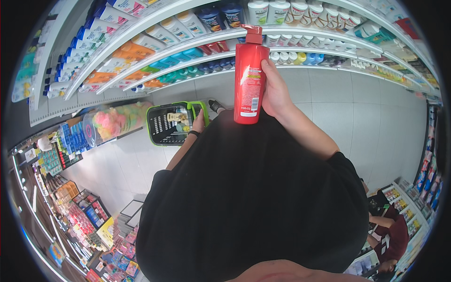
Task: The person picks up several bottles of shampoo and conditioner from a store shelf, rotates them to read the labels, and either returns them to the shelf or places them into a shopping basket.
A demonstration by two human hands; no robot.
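Observation:
My right hand (276,90) grips a red plastic pump bottle (248,88) upright from its right side, the thumb near its shoulder. The side facing me bears small print and a barcode. To the left and lower, my left hand (199,121) is closed on the green handle of a black shopping basket (160,123) with a green rim. A cream-coloured bottle (177,117) and a container with a greenish part (182,127) lie inside the basket. A black band is around my left wrist.
Shelves (327,37) of shampoo bottles curve across the front. A clear bin of colourful bath puffs (116,121) stands left of the basket. Product displays (88,215) are at the lower left. Another person in a dark red top (396,232) is behind at the lower right, beside more shelves.

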